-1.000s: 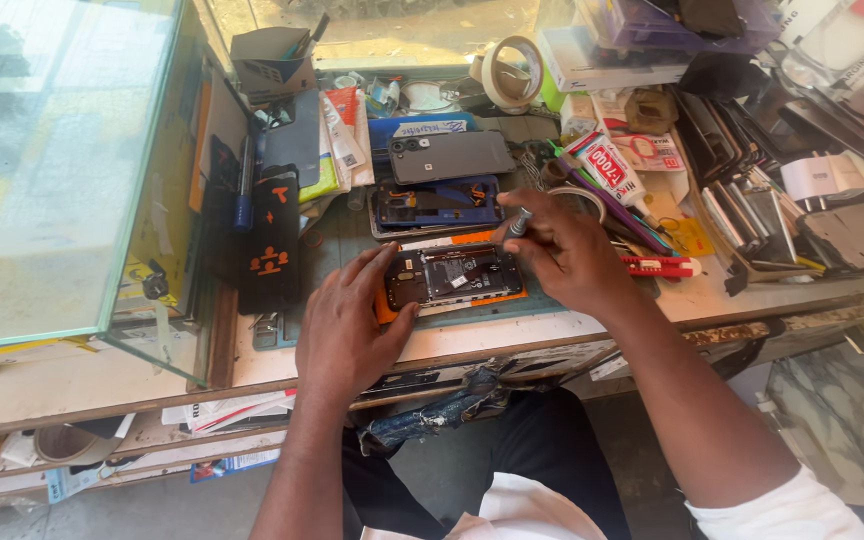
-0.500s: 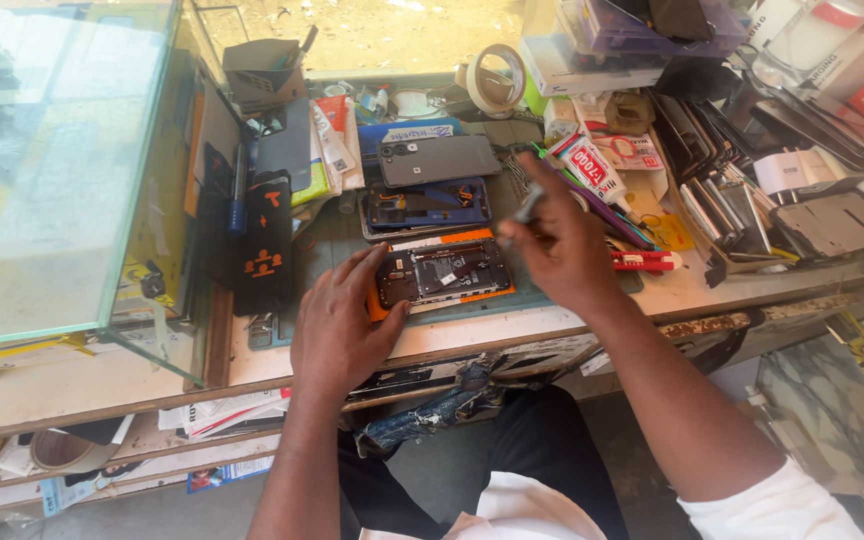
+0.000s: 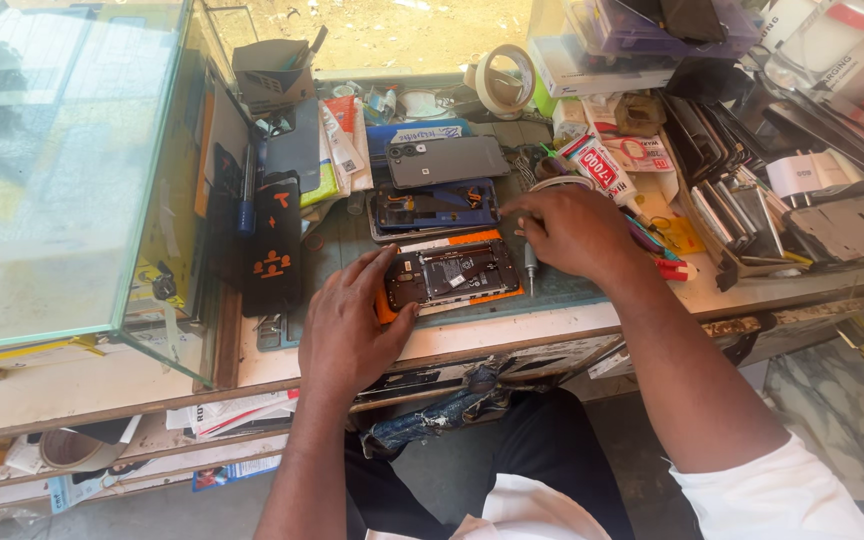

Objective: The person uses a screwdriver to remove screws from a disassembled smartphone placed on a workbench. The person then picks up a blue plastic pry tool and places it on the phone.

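the left hand (image 3: 344, 322) lies flat on the near edge of the green work mat (image 3: 562, 285), fingers spread and thumb out, steadying the left end of an opened phone (image 3: 452, 272) that sits in an orange frame with its back off and its dark battery and boards showing; the thumb and forefinger touch the frame's left corner rather than closing around it. the right hand (image 3: 574, 230) hovers just past the phone's right end, fingers curled together and the fingertips pinched near the mat's far side, but whether anything small sits between them cannot be told from this view. a slim screwdriver (image 3: 530, 262) stands just beside the phone's right edge, below that hand and apart from its fingers. right behind the opened phone lies a second opened phone (image 3: 434, 206) with a blue inside, and behind that a grey back cover (image 3: 447, 160) lying flat. to the left of the mat a black device with orange marks (image 3: 273, 243) leans against the side of a glass display case (image 3: 62, 170). a roll of tape (image 3: 505, 80) stands at the back of the bench, a red and white tube (image 3: 600, 166) lies near the right hand, and a row of flat phone parts (image 3: 742, 215) is stacked on edge further right. the person sits at the bench in dark trousers and a white sleeve (image 3: 782, 490)
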Demonstrator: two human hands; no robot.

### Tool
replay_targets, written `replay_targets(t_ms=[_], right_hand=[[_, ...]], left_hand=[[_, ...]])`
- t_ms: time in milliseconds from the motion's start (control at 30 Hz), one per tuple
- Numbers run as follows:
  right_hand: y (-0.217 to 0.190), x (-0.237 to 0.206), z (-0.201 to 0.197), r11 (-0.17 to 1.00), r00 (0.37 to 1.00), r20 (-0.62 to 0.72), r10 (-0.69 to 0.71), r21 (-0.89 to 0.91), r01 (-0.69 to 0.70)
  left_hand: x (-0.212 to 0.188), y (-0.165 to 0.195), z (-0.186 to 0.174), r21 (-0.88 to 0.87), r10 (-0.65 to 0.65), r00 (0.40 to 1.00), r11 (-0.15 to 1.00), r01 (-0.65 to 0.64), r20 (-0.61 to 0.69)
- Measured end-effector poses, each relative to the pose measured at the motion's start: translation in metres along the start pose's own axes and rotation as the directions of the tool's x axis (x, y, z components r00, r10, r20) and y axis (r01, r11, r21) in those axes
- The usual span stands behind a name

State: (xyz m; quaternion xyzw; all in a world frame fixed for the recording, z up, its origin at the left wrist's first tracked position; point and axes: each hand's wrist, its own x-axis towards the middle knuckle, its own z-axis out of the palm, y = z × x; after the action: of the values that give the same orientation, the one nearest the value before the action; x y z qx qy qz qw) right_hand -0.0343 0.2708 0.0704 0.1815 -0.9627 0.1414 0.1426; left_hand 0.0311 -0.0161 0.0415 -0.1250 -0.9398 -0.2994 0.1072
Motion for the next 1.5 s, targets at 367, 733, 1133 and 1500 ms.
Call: replay_targets(t_ms=[367,733,1133,1500], right_hand=[[-0.018,0.057,0.014,0.992,0.987,0.132,0.094,-0.095,-0.082],[-0.008,0.057,0.026,0.993,0.994,0.090,0.056,-0.106,-0.047],[0.001,0.055,0.023,0.996,1.000,0.024,0.007,0.094,-0.009],[0.035,0.060,0.042,0.889,0.997,0.044,0.069,0.450,-0.082]], left_hand=[[0.001,-0.001,-0.002,-0.015,-0.031,0.999,0.999,0.031,0.018],[0.000,-0.003,-0.002,-0.033,-0.008,1.000,0.999,0.008,-0.003],[0.000,-0.002,-0.001,-0.015,-0.041,0.999,0.999,0.041,0.029],[0.001,-0.003,0.000,-0.020,-0.036,0.999,0.999,0.036,0.021]])
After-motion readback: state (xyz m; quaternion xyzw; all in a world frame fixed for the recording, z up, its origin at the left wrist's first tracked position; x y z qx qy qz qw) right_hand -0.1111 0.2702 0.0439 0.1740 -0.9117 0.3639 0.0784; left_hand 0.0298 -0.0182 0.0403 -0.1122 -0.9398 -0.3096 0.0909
